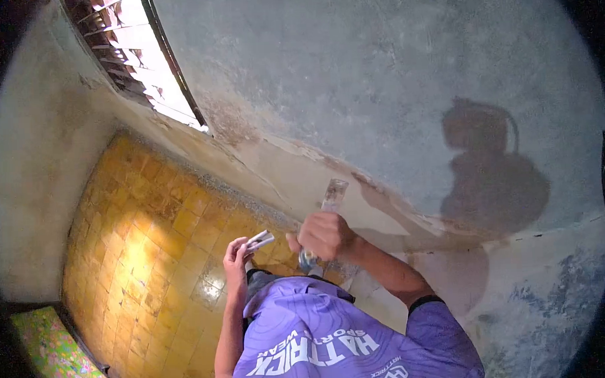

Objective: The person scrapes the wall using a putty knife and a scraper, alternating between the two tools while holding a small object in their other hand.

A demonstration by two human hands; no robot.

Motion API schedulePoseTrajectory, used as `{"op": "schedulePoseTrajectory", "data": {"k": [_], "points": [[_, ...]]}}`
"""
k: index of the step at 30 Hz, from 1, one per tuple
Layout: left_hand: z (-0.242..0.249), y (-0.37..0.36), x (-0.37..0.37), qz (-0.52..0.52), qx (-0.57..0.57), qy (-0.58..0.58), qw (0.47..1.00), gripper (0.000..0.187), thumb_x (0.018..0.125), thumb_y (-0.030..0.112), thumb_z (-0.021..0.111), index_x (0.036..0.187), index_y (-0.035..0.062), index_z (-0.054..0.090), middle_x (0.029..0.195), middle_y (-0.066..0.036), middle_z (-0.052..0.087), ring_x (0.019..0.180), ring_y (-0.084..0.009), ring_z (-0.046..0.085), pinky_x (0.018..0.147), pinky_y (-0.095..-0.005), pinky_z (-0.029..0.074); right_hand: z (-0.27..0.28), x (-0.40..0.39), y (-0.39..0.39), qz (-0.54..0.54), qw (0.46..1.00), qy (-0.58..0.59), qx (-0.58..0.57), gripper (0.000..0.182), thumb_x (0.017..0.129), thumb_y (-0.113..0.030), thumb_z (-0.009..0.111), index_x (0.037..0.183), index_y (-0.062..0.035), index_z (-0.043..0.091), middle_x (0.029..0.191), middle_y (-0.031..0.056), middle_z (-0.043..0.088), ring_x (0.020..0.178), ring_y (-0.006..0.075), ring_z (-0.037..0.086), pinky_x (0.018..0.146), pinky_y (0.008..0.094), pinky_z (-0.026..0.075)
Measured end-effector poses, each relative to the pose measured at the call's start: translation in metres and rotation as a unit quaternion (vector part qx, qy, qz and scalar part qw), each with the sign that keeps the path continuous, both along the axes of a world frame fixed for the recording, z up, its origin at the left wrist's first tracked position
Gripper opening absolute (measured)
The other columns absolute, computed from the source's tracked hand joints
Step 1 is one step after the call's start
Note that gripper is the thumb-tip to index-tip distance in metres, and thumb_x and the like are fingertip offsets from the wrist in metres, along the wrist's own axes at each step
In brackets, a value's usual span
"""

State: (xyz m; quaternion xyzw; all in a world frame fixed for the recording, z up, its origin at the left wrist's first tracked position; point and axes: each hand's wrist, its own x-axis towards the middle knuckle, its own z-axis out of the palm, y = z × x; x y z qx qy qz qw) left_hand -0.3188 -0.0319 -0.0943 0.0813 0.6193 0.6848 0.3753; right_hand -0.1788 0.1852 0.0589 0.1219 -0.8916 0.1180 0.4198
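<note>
Had the right hand point(327, 235) clenched round some flat tool point(334, 193) in front of the wall point(324, 66), left hand point(236, 252) pinching white sticks point(263, 243) farther out from it. Could've barked knuckles on that wall reaching too close, or dropped the sticks pinching too loosely tbh.

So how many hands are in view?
2. The left hand, against the yellow floor, holds a white item; the right hand, farther right, grips a tool. No others show.

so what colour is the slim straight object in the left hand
The slim, straight object looks whitish to pale grey, best seen in the head view.
</note>
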Motion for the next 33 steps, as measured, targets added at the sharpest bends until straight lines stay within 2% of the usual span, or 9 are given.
{"op": "schedulePoseTrajectory", "data": {"k": [4,7,11,16,20,21,24,28,33], "points": [[-0.001,-0.004,0.004,0.008,-0.023,0.016,1.0,0.032,0.096,0.022,0.055,0.123,0.0037,0.057,0.105,-0.006,0.062,0.097,-0.0137,0.061,0.084,-0.0293,0.051,-0.003,-0.003,0.04,-0.13,0.99,-0.002,-0.061,0.032,0.073,-0.002,0.073,0.058,-0.0091,0.046,0.053,0.0045,0.047,0.046,0.0215,0.053,0.041,0.0355,0.04],[0.003,-0.001,0.01,0.03,-0.006,0.036,0.999,0.029,0.098,0.02,0.054,0.119,0.0006,0.062,0.098,-0.005,0.065,0.086,-0.0109,0.062,0.076,-0.0265,0.052,-0.016,-0.001,0.022,-0.063,0.998,0.003,-0.023,0.032,0.071,-0.003,0.075,0.058,-0.0091,0.046,0.054,0.0045,0.047,0.047,0.0199,0.053,0.041,0.0348,0.039],[0.005,0.0,0.01,0.017,-0.004,0.036,0.999,0.032,0.098,0.023,0.054,0.12,0.0013,0.061,0.107,-0.008,0.063,0.096,-0.0162,0.064,0.082,-0.0296,0.052,-0.005,0.013,0.017,-0.028,0.998,-0.033,-0.037,0.026,0.07,-0.011,0.077,0.063,-0.0106,0.052,0.055,0.0056,0.049,0.048,0.0228,0.053,0.044,0.0364,0.04],[0.014,0.005,0.015,-0.006,0.011,0.05,0.999,0.035,0.098,0.023,0.053,0.123,0.0001,0.058,0.115,-0.01,0.063,0.104,-0.0202,0.064,0.084,-0.0316,0.052,-0.047,0.009,0.051,-0.172,0.975,-0.023,-0.139,0.016,0.072,-0.012,0.073,0.069,-0.0109,0.056,0.061,0.0067,0.055,0.054,0.0246,0.057,0.048,0.0382,0.043],[0.013,0.008,0.015,0.005,0.034,0.033,0.999,0.035,0.099,0.019,0.05,0.127,-0.0004,0.055,0.117,-0.012,0.063,0.102,-0.0218,0.065,0.083,-0.0304,0.052,0.002,0.017,-0.003,-0.002,1.0,-0.004,-0.03,0.03,0.069,-0.01,0.076,0.06,-0.0097,0.048,0.055,0.0049,0.053,0.047,0.0227,0.055,0.043,0.0341,0.041],[0.01,0.01,0.014,0.002,0.035,0.03,0.999,0.035,0.099,0.019,0.049,0.128,-0.0003,0.054,0.117,-0.012,0.062,0.103,-0.0222,0.065,0.084,-0.0306,0.052,-0.012,0.014,0.009,-0.079,0.994,0.063,0.031,0.033,0.069,-0.007,0.076,0.057,-0.0101,0.045,0.053,0.0037,0.048,0.046,0.0204,0.053,0.041,0.0335,0.039],[0.014,0.017,0.013,-0.007,0.03,0.029,0.999,0.037,0.098,0.018,0.049,0.13,-0.0001,0.053,0.119,-0.013,0.062,0.105,-0.023,0.065,0.084,-0.0304,0.051,-0.019,0.002,0.046,-0.159,0.985,0.043,-0.052,0.034,0.069,-0.004,0.074,0.056,-0.0113,0.044,0.052,0.0025,0.046,0.046,0.0182,0.053,0.041,0.0328,0.04],[0.018,0.022,0.007,-0.024,0.023,0.042,0.999,0.04,0.097,0.021,0.05,0.131,0.0002,0.051,0.122,-0.013,0.06,0.107,-0.0236,0.064,0.085,-0.0324,0.051,-0.007,0.004,0.006,-0.01,0.999,0.048,-0.013,0.025,0.07,-0.005,0.074,0.06,-0.0098,0.051,0.054,0.0031,0.048,0.047,0.0177,0.054,0.043,0.0334,0.042],[0.014,0.019,0.008,-0.011,0.038,0.029,0.999,0.039,0.097,0.018,0.051,0.132,-0.0006,0.051,0.121,-0.013,0.061,0.105,-0.0234,0.065,0.082,-0.03,0.051,-0.025,0.001,0.049,-0.112,0.991,0.042,-0.055,0.013,0.072,-0.01,0.071,0.069,-0.0106,0.059,0.057,0.0016,0.051,0.051,0.0204,0.057,0.045,0.0347,0.045]]}}
